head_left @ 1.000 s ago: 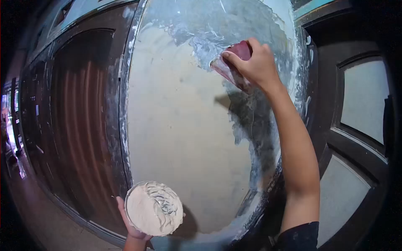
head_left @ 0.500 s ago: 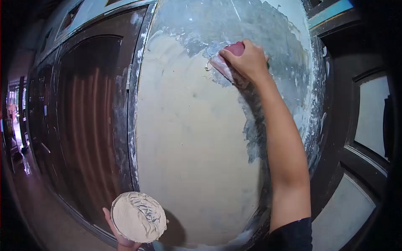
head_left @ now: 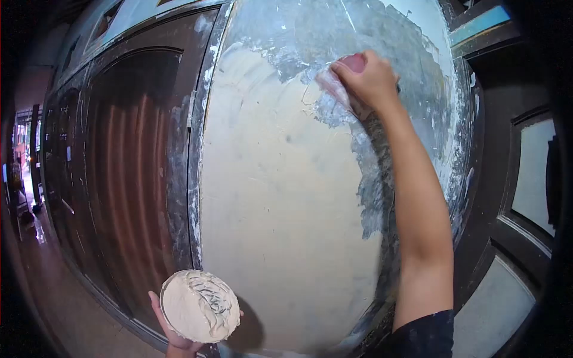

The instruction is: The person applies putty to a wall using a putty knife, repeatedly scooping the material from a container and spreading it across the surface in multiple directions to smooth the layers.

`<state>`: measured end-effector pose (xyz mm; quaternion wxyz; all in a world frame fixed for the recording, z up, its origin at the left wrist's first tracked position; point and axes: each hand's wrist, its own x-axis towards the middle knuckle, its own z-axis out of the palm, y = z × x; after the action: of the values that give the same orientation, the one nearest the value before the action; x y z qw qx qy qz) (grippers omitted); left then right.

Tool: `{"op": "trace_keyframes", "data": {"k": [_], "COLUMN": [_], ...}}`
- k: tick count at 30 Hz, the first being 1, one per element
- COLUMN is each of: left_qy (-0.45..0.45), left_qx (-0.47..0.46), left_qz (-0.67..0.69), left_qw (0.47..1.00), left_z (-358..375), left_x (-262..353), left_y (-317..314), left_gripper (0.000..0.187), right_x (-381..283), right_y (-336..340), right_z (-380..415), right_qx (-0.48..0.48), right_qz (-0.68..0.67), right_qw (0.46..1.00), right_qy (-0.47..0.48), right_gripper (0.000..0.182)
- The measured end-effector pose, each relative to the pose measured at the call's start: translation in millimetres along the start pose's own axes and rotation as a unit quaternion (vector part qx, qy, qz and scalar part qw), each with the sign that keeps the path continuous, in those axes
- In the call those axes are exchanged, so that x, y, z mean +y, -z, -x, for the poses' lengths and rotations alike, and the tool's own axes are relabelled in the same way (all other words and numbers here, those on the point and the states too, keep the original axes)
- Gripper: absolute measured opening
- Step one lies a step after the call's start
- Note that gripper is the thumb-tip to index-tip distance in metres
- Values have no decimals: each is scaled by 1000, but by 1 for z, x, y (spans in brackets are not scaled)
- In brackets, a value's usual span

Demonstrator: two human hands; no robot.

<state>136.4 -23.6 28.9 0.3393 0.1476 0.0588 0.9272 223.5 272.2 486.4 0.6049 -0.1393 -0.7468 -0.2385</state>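
My right hand (head_left: 375,80) is closed round a pink scraper (head_left: 339,77) at the upper part of the wall, by the edge between cream paste (head_left: 280,179) and bare grey surface (head_left: 310,27). The scraper's blade looks smeared with paste and is slightly blurred. Low on the left, my left hand (head_left: 161,319) holds up a round container of cream paste (head_left: 200,305) from beneath, with fingers showing at both its sides. The paste in it has ridges and a scraped patch.
A dark wooden door (head_left: 128,179) with a curtain behind its glass stands left of the wall. Dark framed panels (head_left: 534,173) are on the right. Reddish floor (head_left: 65,268) runs along the lower left.
My right hand and the scraper have shifted slightly right and up across the wall. The whole view has also shifted a little. The container stays in my left hand.
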Motion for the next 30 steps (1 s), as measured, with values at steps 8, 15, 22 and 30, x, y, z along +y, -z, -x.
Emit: {"op": "trace_keyframes", "data": {"k": [8,15,22,30], "left_qy": [12,16,-18,-47], "left_qx": [-52,-42,-29,-13], "left_qz": [-43,-36,-39,-29], "left_qw": [998,998,999,998], "left_z": [1,-3,-2,2], "left_x": [2,4,0,-6], "left_y": [-2,10,23,22], "left_gripper": [105,107,106,106], "right_x": [-5,-22,6,15], "right_y": [-6,-8,-4,3], "right_z": [8,16,2,-1], "right_qx": [10,-19,52,93], "right_qz": [-14,-22,-72,-5], "right_qw": [999,993,995,993], "right_qy": [51,118,-34,-75], "right_gripper": [72,72,73,76]}}
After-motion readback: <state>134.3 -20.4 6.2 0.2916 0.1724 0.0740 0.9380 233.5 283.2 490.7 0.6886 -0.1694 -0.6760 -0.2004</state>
